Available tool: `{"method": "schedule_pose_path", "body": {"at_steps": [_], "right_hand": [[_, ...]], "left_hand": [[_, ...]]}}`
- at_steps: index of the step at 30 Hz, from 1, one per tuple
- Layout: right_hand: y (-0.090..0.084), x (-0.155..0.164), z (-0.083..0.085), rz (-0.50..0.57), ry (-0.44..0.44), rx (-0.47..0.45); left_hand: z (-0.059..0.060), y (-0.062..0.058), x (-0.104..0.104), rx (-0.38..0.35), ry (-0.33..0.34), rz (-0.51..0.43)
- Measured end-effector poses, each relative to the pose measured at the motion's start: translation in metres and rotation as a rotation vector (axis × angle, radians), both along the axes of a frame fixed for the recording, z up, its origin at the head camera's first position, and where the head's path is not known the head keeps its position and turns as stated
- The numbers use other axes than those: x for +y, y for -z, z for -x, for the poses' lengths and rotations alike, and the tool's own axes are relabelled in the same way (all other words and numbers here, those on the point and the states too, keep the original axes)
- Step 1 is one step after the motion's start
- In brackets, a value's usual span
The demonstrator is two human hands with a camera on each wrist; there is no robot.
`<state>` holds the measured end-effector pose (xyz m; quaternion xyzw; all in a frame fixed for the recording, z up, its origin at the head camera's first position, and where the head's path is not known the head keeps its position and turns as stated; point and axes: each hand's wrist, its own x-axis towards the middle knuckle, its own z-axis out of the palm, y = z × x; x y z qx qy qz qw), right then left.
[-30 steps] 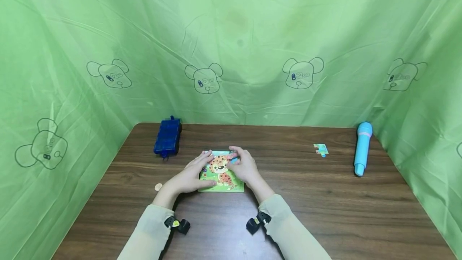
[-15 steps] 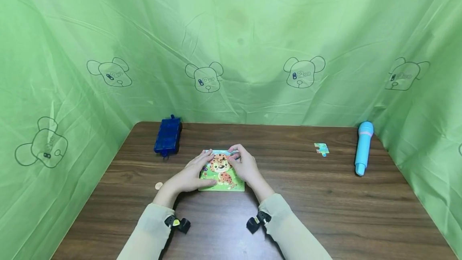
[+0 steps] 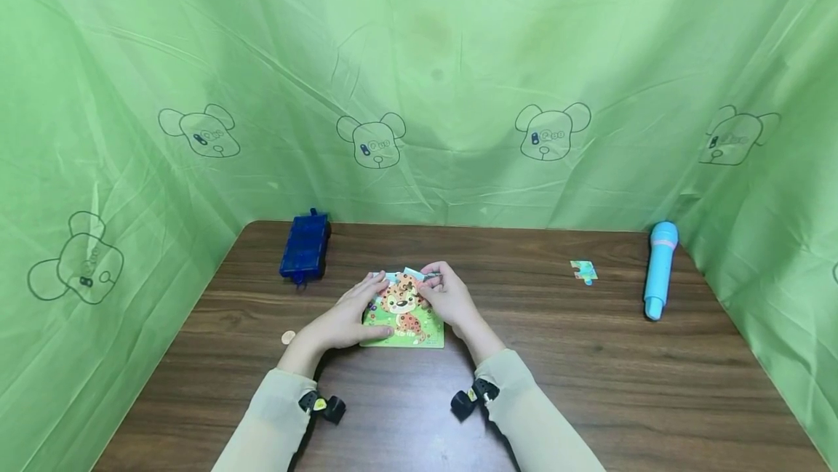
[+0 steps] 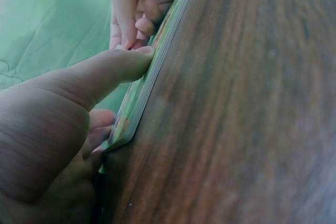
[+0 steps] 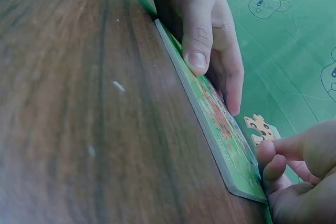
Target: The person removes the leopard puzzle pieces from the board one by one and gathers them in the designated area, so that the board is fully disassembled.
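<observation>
Brown wood table [image 3: 589, 356], green cloth walls. Our left hand [image 3: 343, 319] presses flat on the puzzle board [image 3: 402, 316]; our right hand [image 3: 448, 297] pinches a lifted piece [image 5: 261, 127], clearest from the right wrist.

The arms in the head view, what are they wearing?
Both arms wear long pale beige sleeves. A small black device with a yellow spot is strapped at each wrist, by the left hand and the right hand. The hands are bare, with no rings visible.

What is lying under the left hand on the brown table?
The left hand rests on the square leopard jigsaw board, thumb at its near edge. The board's left part under the hand is covered and unseen.
</observation>
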<state>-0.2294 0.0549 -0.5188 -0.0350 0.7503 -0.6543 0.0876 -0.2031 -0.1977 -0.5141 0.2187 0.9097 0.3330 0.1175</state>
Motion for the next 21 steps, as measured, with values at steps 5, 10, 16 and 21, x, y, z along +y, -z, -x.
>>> {"method": "schedule_pose_path", "body": {"at_steps": [5, 10, 16, 21], "right_hand": [[0.000, 0.004, 0.003, 0.052, -0.025, -0.030], [0.000, 0.008, 0.006, 0.122, -0.045, -0.080], [-0.008, 0.021, 0.012, 0.253, -0.061, -0.165], [-0.021, 0.041, 0.015, 0.277, -0.103, -0.173]], "left_hand": [[0.001, 0.003, -0.001, 0.007, 0.000, -0.018], [0.002, 0.005, -0.002, 0.031, 0.011, -0.015], [0.002, 0.005, -0.002, 0.023, 0.008, 0.000], [0.000, 0.002, 0.000, 0.013, 0.015, -0.011]]}}
